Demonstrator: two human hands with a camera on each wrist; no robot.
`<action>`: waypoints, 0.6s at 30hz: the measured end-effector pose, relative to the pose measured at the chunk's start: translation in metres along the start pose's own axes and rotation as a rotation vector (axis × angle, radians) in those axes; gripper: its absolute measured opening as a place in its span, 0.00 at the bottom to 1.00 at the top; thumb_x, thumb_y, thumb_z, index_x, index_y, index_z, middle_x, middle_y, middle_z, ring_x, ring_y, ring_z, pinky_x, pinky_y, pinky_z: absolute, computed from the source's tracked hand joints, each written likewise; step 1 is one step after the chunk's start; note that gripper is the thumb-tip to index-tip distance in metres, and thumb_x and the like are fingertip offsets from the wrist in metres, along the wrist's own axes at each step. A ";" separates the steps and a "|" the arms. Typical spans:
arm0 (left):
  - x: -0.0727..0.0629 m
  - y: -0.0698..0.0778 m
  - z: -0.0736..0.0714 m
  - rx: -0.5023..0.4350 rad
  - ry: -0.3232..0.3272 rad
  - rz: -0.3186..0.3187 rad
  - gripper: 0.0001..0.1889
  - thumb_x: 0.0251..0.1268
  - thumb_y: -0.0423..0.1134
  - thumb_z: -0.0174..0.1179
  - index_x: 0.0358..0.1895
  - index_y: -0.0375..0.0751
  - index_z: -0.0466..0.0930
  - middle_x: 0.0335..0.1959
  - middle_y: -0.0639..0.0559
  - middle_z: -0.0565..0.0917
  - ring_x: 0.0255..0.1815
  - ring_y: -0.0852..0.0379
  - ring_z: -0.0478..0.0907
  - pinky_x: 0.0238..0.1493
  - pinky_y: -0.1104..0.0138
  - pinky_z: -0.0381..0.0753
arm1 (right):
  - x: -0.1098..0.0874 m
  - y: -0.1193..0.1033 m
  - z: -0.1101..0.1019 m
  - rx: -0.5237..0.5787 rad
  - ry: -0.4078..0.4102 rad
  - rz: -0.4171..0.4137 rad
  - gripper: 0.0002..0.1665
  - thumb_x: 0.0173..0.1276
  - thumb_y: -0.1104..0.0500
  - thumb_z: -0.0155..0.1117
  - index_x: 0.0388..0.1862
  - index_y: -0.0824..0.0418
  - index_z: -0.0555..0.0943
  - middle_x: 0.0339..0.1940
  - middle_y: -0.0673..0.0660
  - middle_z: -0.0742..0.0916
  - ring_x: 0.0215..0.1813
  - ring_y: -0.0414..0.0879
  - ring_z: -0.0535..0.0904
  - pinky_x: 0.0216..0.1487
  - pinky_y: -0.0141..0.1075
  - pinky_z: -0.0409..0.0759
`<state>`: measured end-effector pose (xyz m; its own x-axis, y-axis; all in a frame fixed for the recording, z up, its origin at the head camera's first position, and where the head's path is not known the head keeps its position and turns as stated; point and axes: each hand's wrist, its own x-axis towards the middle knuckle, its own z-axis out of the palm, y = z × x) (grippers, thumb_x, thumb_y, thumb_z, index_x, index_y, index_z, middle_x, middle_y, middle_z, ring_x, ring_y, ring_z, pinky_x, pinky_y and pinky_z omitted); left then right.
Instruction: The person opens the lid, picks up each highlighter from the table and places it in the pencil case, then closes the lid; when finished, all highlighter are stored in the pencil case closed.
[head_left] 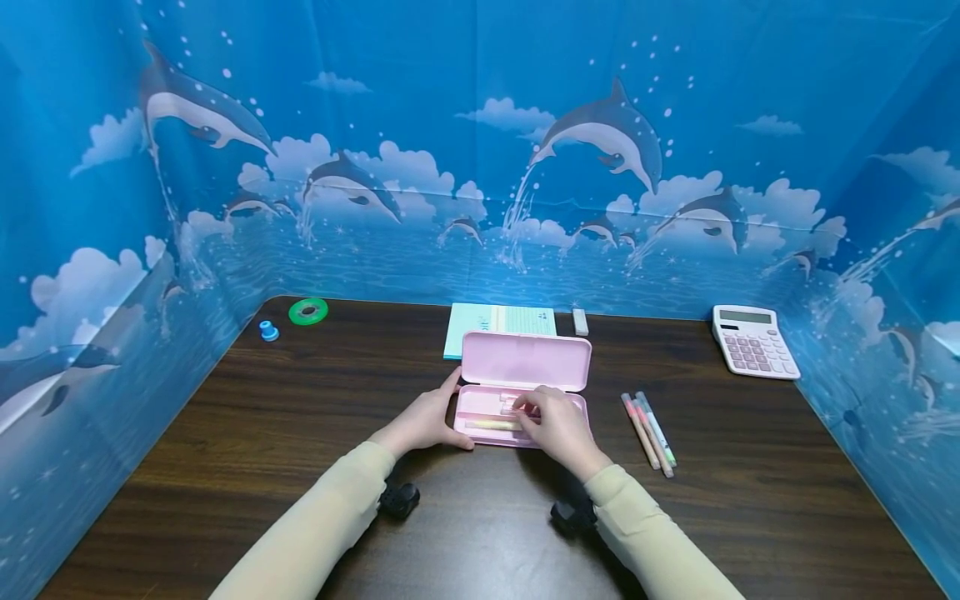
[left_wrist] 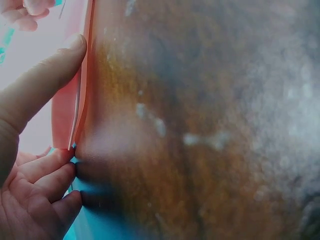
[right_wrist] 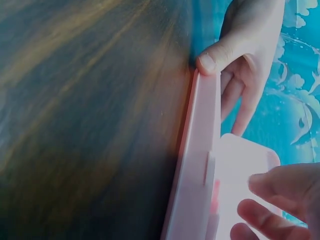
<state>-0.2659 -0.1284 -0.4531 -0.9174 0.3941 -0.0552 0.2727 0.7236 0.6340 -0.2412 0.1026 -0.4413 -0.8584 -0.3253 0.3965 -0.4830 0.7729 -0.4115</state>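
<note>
A pink pencil case (head_left: 487, 402) lies with its lid (head_left: 527, 360) raised, in the middle of the table. My left hand (head_left: 427, 417) grips its left end, the thumb along the front wall and the fingers at the far side. Over the right half of the case hovers my right hand (head_left: 557, 423), fingers bent and pointing into it. The right wrist view shows a gap between that hand's thumb (right_wrist: 270, 181) and fingers, with nothing visible in it. Inside the case lies a yellow pen (head_left: 491, 425); a pale pinkish item behind it is partly hidden by the right hand.
Several markers (head_left: 649, 433) lie right of the case. Behind the lid are a light green notebook (head_left: 457, 333) and a white eraser (head_left: 580, 322). A calculator (head_left: 754, 342) stands far right. At the back left are a green tape roll (head_left: 294, 313) and a small blue object (head_left: 268, 332).
</note>
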 end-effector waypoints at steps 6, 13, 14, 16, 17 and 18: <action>0.002 0.000 0.000 -0.006 0.000 -0.001 0.65 0.38 0.50 0.78 0.77 0.42 0.39 0.66 0.45 0.70 0.63 0.48 0.70 0.63 0.54 0.67 | -0.005 0.009 -0.010 0.000 0.035 0.076 0.03 0.58 0.62 0.68 0.32 0.56 0.85 0.23 0.46 0.80 0.26 0.38 0.72 0.28 0.31 0.71; 0.002 0.001 0.001 -0.003 0.004 -0.015 0.66 0.38 0.50 0.78 0.76 0.40 0.38 0.67 0.43 0.69 0.64 0.48 0.69 0.64 0.53 0.66 | -0.016 0.027 -0.024 -0.010 0.026 0.185 0.04 0.59 0.61 0.68 0.35 0.57 0.85 0.24 0.48 0.80 0.26 0.40 0.71 0.28 0.32 0.72; 0.001 0.000 0.001 -0.002 0.005 -0.016 0.66 0.38 0.50 0.78 0.76 0.39 0.39 0.67 0.43 0.70 0.64 0.48 0.69 0.64 0.53 0.66 | -0.018 0.030 -0.026 -0.011 0.029 0.194 0.05 0.59 0.61 0.68 0.35 0.57 0.85 0.24 0.49 0.80 0.26 0.40 0.71 0.28 0.32 0.72; 0.001 0.000 0.002 -0.001 0.006 -0.018 0.66 0.37 0.50 0.79 0.76 0.38 0.39 0.66 0.42 0.70 0.64 0.48 0.69 0.65 0.53 0.66 | -0.022 0.037 -0.031 -0.013 0.039 0.209 0.06 0.59 0.61 0.68 0.36 0.58 0.86 0.24 0.50 0.80 0.27 0.41 0.71 0.28 0.32 0.72; 0.000 0.000 0.003 0.000 0.006 -0.017 0.66 0.37 0.50 0.79 0.76 0.38 0.40 0.66 0.42 0.70 0.64 0.48 0.69 0.65 0.53 0.66 | -0.025 0.041 -0.033 -0.018 0.046 0.211 0.06 0.59 0.61 0.68 0.37 0.59 0.86 0.24 0.50 0.80 0.26 0.41 0.71 0.28 0.32 0.73; 0.000 0.000 0.003 0.000 0.006 -0.015 0.66 0.37 0.50 0.79 0.76 0.38 0.40 0.66 0.42 0.70 0.64 0.48 0.69 0.65 0.53 0.65 | -0.027 0.045 -0.036 -0.022 0.052 0.215 0.07 0.59 0.62 0.68 0.37 0.60 0.86 0.24 0.51 0.80 0.27 0.41 0.71 0.28 0.32 0.73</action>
<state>-0.2654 -0.1266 -0.4554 -0.9232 0.3797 -0.0602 0.2586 0.7293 0.6334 -0.2339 0.1660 -0.4408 -0.9309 -0.1237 0.3438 -0.2856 0.8331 -0.4737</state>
